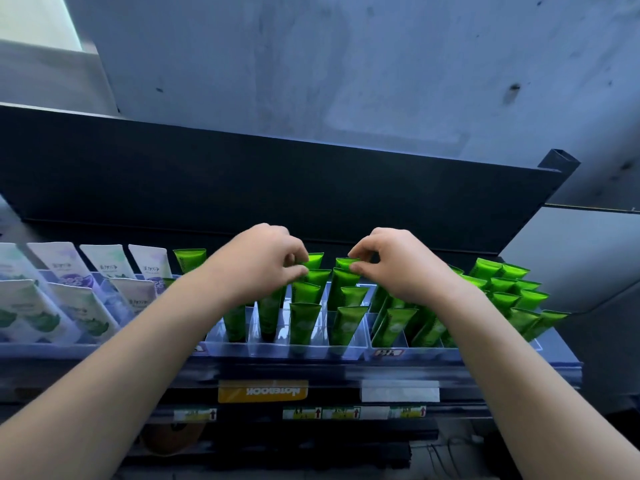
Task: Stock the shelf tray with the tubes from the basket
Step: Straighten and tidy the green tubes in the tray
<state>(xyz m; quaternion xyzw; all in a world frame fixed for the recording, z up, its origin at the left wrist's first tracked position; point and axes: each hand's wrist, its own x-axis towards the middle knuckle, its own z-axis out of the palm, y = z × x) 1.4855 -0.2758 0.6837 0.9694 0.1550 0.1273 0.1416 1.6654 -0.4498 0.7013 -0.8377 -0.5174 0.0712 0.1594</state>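
Both hands work at the clear shelf tray (277,349) in the head view: the left hand (263,263) pinches one green tube (313,261), the right hand (391,261) another (341,278). Best to seat each upright in its lane. Glossy green, cap-down, crimped ends up.

left hand (268,263): bare, no glove, no ring or other jewellery showing on the visible fingers. short, plain nails where they can be seen.
right hand (394,263): bare likewise, no glove, no ring showing; thumbnail short and unpainted.
left forearm (138,341): bare from wrist to the frame's lower edge, no sleeve, watch or band in sight.
right forearm (512,358): bare along its whole visible length, no sleeve, watch or band in sight.
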